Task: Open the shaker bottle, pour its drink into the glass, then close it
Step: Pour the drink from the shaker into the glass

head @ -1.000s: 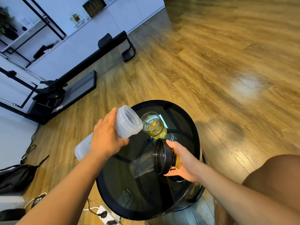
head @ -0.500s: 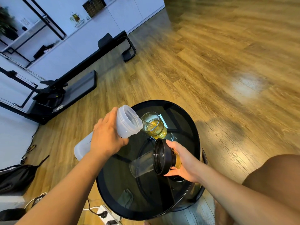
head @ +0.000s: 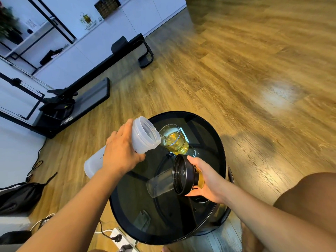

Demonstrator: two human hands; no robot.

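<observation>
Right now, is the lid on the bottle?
No, the right hand holds the black lid off to the side while the left hand tips the open bottle toward the glass.

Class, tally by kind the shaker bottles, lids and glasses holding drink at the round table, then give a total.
Shaker bottle: 1
Lid: 1
Glass holding drink: 1
Total: 3

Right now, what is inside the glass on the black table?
The glass holds a yellow drink, with a thin stream entering from the tilted shaker bottle. The bottle's mouth covers the glass's left edge, so that part is hidden.
</observation>
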